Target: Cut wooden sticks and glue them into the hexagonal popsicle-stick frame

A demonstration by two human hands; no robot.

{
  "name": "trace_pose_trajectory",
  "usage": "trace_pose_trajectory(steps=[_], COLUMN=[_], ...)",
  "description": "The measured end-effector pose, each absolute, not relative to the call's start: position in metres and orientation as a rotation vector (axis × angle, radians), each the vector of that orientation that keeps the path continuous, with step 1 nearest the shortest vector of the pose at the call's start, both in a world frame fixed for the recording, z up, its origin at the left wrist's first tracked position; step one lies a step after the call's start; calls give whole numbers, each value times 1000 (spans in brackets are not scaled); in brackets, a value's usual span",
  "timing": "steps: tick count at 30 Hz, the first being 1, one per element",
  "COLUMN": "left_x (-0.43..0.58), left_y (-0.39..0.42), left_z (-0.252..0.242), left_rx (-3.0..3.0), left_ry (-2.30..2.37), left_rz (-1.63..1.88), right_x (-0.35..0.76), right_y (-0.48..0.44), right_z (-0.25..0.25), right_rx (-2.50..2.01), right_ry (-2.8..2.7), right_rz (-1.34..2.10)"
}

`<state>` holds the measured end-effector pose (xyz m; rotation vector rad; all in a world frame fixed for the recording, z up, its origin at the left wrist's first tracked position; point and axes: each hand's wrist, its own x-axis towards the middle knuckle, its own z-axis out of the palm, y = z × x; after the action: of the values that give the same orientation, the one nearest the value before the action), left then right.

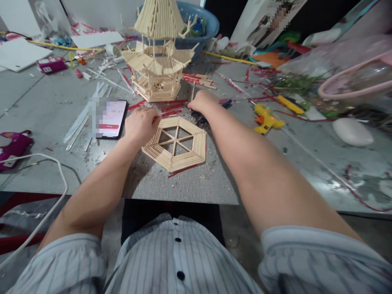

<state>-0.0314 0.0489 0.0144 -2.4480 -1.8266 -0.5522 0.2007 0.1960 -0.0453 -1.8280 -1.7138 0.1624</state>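
My right hand [204, 100] is closed on a thin wooden stick [192, 92], which points up between the fingers. Beside the flat hexagonal frame of wooden sticks [188, 161], my left hand [141, 123] has its fingers curled together at the upper left edge. Anything in that hand is hidden. Six-sided and spoked in the middle, the frame lies on the table before me. Behind both hands stands a tiered pavilion model made of sticks [159, 65]. Red-wrapped sticks [200, 79] lie to its right, and red plastic strips [174, 108] are between my hands.
Left of my left hand lies a lit phone [113, 118], with clear glue sticks [78, 118] beyond it. A yellow glue gun [266, 118], a yellow cutter [290, 104] and a white mouse [353, 131] are at right. A blue basin [210, 24] stands behind the model.
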Motion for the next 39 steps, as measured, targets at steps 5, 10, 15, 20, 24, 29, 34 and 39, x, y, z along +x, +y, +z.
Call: trace_pose_trajectory(steps=[5, 10, 15, 20, 24, 29, 34, 39], left_x=[-36, -39, -39, -40, -41, -39, -32, -28], left_y=[53, 55, 55, 58, 60, 59, 52, 41], left_z=[11, 10, 11, 4, 2, 5, 8, 21], left_rx=[-2418, -2383, -2395, -2376, -2394, -2424, -2451, -2420], left_ry=[-1857, -1928, -1925, -1926, -1933, -1961, -1871, -1787], left_rz=[-569, -615, -620, -647, -624, -577, -726, -757], right_x=[194, 206, 213, 211, 212, 214, 217, 229], right_y=[182, 141, 72, 29, 24, 22, 18, 18], right_z=[-16, 4, -14, -32, -36, -36, -29, -14], right_rx=[-2078, -1890, -1664, -1527, -1516, -1517, -1355, -1114], right_ry=[-1534, -1506, -1648, -1823, -1904, -1925, -2081, -2173], right_rz=[266, 281, 561, 372, 303, 257, 270, 346])
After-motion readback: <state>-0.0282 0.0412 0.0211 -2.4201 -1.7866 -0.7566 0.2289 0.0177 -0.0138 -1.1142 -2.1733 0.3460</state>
